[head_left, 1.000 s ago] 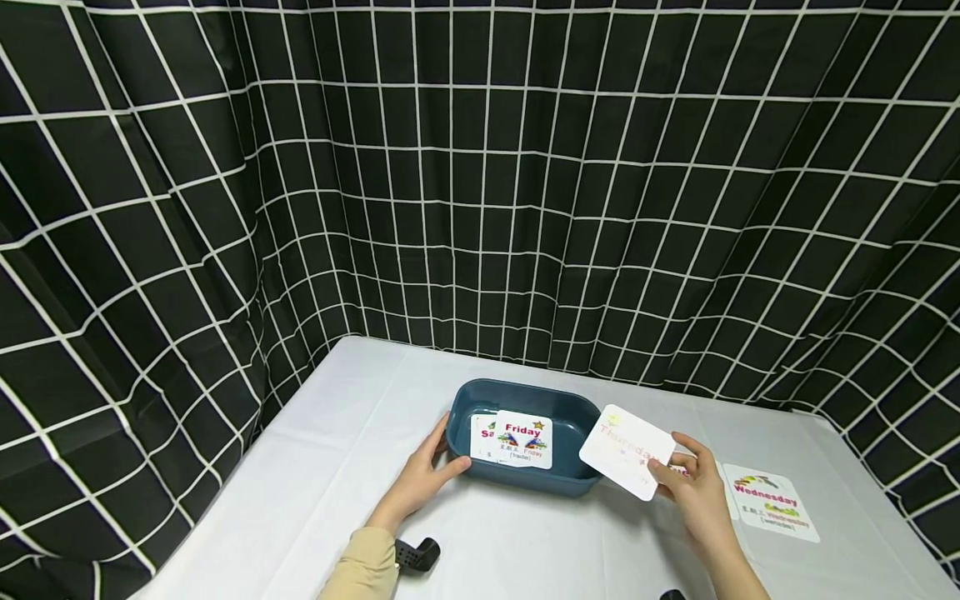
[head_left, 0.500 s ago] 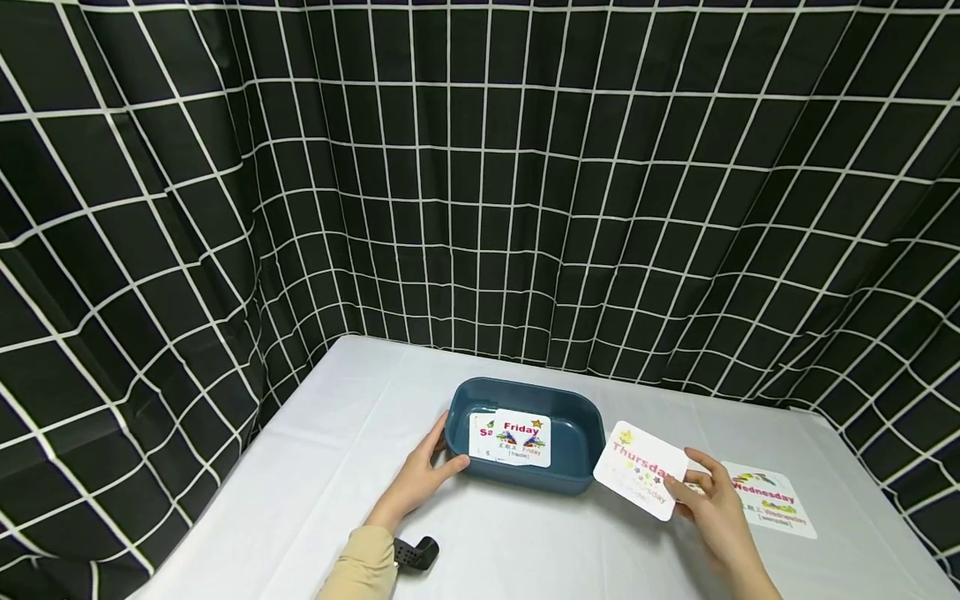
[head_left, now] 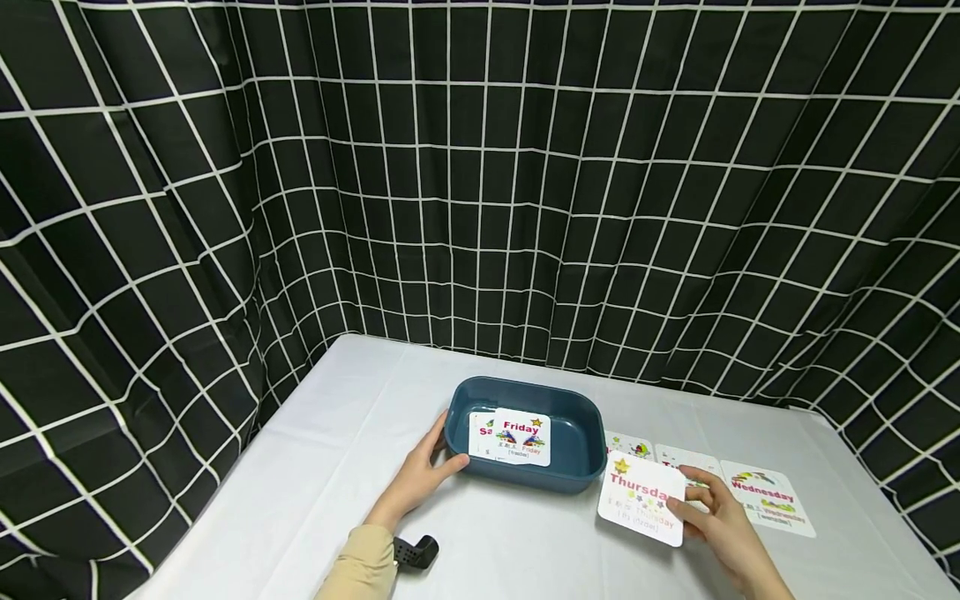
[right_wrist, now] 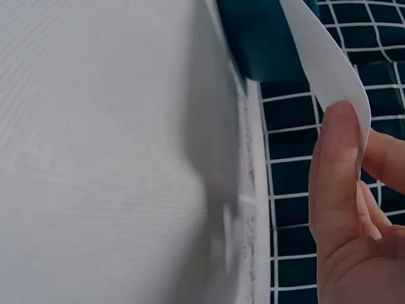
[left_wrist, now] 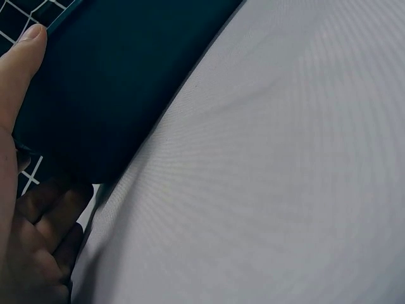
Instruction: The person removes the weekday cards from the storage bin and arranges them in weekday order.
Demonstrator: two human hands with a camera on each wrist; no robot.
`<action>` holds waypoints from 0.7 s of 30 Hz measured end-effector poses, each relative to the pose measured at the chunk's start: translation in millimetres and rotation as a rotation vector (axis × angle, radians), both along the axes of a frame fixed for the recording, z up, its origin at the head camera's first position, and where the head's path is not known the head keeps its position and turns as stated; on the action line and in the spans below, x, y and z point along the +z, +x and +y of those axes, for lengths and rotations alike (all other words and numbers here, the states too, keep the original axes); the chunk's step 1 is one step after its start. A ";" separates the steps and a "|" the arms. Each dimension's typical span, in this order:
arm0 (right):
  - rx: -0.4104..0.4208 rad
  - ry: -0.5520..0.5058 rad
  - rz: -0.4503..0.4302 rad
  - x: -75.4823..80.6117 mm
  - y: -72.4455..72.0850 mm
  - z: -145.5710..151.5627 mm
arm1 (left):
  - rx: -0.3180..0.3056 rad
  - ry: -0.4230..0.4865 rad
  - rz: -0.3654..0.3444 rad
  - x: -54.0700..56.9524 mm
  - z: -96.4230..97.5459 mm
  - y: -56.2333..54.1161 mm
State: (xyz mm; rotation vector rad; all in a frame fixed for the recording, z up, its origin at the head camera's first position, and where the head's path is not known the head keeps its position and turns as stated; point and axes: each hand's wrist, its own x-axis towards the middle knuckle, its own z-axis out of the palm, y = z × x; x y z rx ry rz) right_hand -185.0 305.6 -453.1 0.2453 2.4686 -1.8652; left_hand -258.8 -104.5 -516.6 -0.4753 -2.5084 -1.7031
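Observation:
My right hand (head_left: 716,525) pinches a white flashcard (head_left: 641,504) printed "Thursday" by its right edge, thumb on the printed face. The flashcard hangs in front of the bin's right end, tilted over the table; the right wrist view shows it nearly edge-on between thumb and fingers. At the left end of a dark blue plastic bin (head_left: 525,477), my left hand (head_left: 420,479) holds on, its thumb at the front rim and fingers around the side. Inside the bin lie a "Friday" card (head_left: 521,435) and, partly beneath it, a card starting "Sa" (head_left: 481,446).
To the right of the bin a row of cards lies on the white cloth (head_left: 510,550): a partly covered one (head_left: 628,444), one starting "Tu" (head_left: 684,457) and a "Wednesday" card (head_left: 772,497). A black, white-gridded curtain (head_left: 480,183) stands behind the table.
My right hand has carried the "Thursday" card right and down, away from the bin's rim toward the front of the row. My left hand stays on the bin.

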 end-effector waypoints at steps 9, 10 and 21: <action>0.063 0.049 -0.059 -6.3 1.4 -5.6 | 0.002 0.001 -0.006 -1.6 -0.1 -1.1; 0.067 0.045 -0.059 -6.4 1.0 -6.0 | 0.002 0.001 -0.004 -2.1 -0.2 -1.3; 0.083 0.144 -0.077 -12.0 0.8 -7.3 | 0.022 0.006 0.000 0.3 2.1 0.6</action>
